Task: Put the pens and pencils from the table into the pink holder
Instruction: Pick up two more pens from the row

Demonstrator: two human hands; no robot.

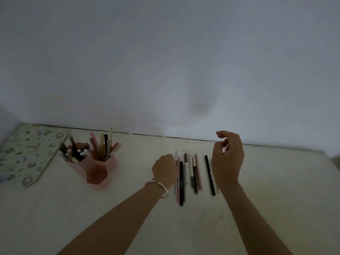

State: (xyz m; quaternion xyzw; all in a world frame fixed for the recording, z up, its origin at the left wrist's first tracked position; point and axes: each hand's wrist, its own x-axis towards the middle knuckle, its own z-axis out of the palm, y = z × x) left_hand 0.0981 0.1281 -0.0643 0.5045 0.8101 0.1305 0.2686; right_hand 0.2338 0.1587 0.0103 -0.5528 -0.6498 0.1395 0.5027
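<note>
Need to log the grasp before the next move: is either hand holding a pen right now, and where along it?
Right hand is raised, fingers curled, holding nothing. Left hand is fisted at the pens on the table; whether it has a grip on one cannot be told.

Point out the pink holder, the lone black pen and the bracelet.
pink holder (97, 172): head view, front wall.
lone black pen (209, 174): head view, mid-barrel.
bracelet (163, 187): head view, band on left wrist.

Pink holder (97, 170); black pen (210, 175); green leaf-patterned mat (24, 153); cream table (257, 199); silver bracelet (161, 186).
</note>
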